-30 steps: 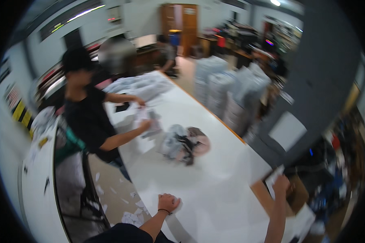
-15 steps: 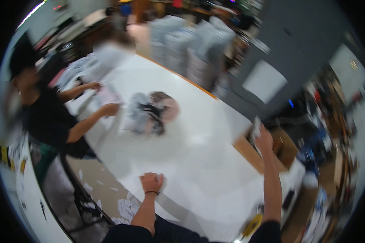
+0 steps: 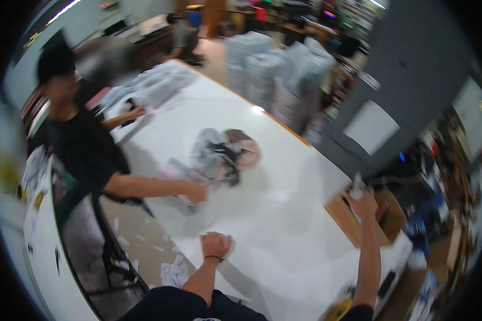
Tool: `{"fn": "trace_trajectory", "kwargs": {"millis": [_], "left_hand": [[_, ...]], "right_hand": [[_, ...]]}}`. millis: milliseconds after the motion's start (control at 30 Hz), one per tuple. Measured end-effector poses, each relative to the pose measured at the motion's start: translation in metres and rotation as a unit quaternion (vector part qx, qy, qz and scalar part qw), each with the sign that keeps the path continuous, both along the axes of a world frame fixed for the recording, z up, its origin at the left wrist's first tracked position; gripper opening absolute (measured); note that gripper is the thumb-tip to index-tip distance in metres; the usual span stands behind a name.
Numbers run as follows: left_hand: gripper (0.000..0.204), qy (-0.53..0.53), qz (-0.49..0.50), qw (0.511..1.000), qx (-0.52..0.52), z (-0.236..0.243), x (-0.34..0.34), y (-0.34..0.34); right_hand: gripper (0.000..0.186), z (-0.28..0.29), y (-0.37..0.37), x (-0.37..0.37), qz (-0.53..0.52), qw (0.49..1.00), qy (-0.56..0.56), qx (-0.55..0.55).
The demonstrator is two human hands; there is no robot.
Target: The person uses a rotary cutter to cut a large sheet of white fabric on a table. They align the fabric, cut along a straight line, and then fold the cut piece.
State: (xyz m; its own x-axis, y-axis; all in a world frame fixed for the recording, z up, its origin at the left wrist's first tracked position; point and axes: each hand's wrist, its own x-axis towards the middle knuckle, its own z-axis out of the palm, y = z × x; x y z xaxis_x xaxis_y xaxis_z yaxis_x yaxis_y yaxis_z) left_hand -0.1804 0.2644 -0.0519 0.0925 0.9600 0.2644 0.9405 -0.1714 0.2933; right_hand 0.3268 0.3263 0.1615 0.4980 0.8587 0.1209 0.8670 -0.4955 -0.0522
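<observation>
My left hand (image 3: 216, 245), with a dark band at the wrist, rests on the near left edge of the white table (image 3: 289, 214). Its fingers are curled under, so whatever they might hold is hidden. My right hand (image 3: 362, 205) is stretched out to the right, closed around a small whitish object (image 3: 356, 183) whose kind is blurred. That hand is over the near side of an open cardboard box (image 3: 353, 220). A bunched pile of grey, black and pink cloth (image 3: 226, 155) lies on the table, beyond both hands.
A co-worker in black (image 3: 85, 139) reaches across from the left with blurred pale cloth (image 3: 181, 172). More cloth (image 3: 160, 83) is heaped at the far end. Wrapped bundles (image 3: 300, 69) stand behind the table, beside a grey panel (image 3: 407, 69). Scraps (image 3: 174, 274) litter the floor.
The view has swung left, shifting the scene rightward. The co-worker's near arm has reached out over the table with the pale cloth. My hands keep about the same places.
</observation>
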Motion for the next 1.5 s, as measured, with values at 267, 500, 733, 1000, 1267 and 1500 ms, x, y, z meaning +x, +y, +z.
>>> {"fn": "trace_trajectory", "kwargs": {"millis": [267, 500, 733, 1000, 1267, 1500], "left_hand": [[0.041, -0.014, 0.015, 0.996, -0.09, 0.012, 0.001, 0.0], [0.044, 0.003, 0.016, 0.994, -0.113, 0.021, 0.005, -0.003], [0.046, -0.005, 0.022, 0.996, -0.088, 0.014, 0.002, -0.002], [0.044, -0.016, 0.004, 0.996, -0.087, 0.02, 0.002, 0.0], [0.039, 0.009, -0.007, 0.999, -0.046, 0.009, 0.014, 0.01], [0.038, -0.019, -0.004, 1.0, 0.007, -0.004, 0.012, 0.005]], "right_hand": [[0.068, -0.071, 0.016, 0.079, 0.072, 0.984, 0.157, 0.039], [0.07, -0.073, 0.011, 0.04, 0.025, 0.995, 0.084, 0.044], [0.071, -0.069, 0.013, 0.035, 0.009, 0.997, 0.059, 0.04], [0.073, -0.073, -0.001, 0.034, -0.019, 0.999, 0.033, 0.035], [0.075, -0.053, -0.019, 0.045, -0.07, 0.997, 0.002, 0.026], [0.045, -0.02, 0.002, 0.032, -0.077, 0.986, -0.11, 0.096]]}}
